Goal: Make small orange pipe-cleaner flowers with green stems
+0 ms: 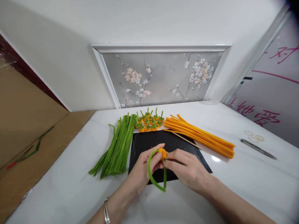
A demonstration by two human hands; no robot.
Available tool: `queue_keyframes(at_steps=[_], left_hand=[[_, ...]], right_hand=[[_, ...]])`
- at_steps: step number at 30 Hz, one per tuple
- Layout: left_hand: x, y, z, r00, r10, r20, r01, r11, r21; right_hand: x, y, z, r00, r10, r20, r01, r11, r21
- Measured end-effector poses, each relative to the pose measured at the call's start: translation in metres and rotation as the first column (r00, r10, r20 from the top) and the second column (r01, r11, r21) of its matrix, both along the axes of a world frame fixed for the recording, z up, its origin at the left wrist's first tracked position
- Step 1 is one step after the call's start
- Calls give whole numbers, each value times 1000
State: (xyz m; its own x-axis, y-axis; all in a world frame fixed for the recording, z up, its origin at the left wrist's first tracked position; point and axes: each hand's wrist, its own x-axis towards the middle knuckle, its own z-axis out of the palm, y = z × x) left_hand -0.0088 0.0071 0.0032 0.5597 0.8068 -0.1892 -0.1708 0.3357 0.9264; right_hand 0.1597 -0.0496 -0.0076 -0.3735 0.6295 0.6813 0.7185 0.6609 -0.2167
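Observation:
Between the fingertips of my left hand (146, 163) is a small orange pipe-cleaner pumpkin (163, 153). A green pipe cleaner (150, 174) loops out from it, bending down and back up towards the fingers. My right hand (187, 166) is closed at the pumpkin's right side, its thumb and fingertips pinching the green pipe cleaner near the orange piece. Both hands are above a black mat (149, 141). Just behind the mat stand several finished little orange pumpkins (147, 122) with green tops and upright stems.
A bundle of green pipe cleaners (120, 149) lies left of the mat, an orange bundle (201, 135) to the right. A thin wooden stick (187, 140) crosses the mat's corner. Farther right are tweezers (258, 149) and several rubber bands (253, 137). Cardboard (46, 149) borders the left.

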Motion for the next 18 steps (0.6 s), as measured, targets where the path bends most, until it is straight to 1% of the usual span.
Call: queue_keyframes(at_steps=[2,5,7,8,9,11,13,14,15,16,18], left_hand=[[0,0,-1,1000,-7,-20,8,1000,30],[-1,0,-1,998,0,-67,7,994,111],[-1,0,-2,991,11,-135,20,974,225],[-1,1,-3,984,19,-175,35,953,301],[-1,1,-4,977,28,-210,55,924,378],[0,0,-5,967,45,-252,94,854,512],[2,-1,-5,963,50,-264,120,799,589],[3,-2,-4,964,44,-261,125,793,596],[4,-4,-3,967,37,-253,120,809,576],[5,-5,-1,970,25,-240,109,843,526],[6,-8,3,981,-9,-194,80,929,362]], right_hand=[[-1,1,2,1000,14,-27,-14,1000,-16],[-1,2,7,982,51,-182,-74,989,-126],[0,4,8,956,24,-294,-88,975,-204],[1,4,8,948,6,-318,-81,972,-221],[1,5,8,948,-5,-318,-68,974,-218],[-1,4,6,965,1,-261,-48,984,-170],[-4,3,4,983,12,-184,-30,995,-92],[-6,2,4,986,11,-166,-21,998,-56],[-7,1,4,985,11,-172,-18,999,-36],[-7,1,4,978,15,-208,-23,999,-39],[-7,0,5,937,14,-350,-53,993,-104]])
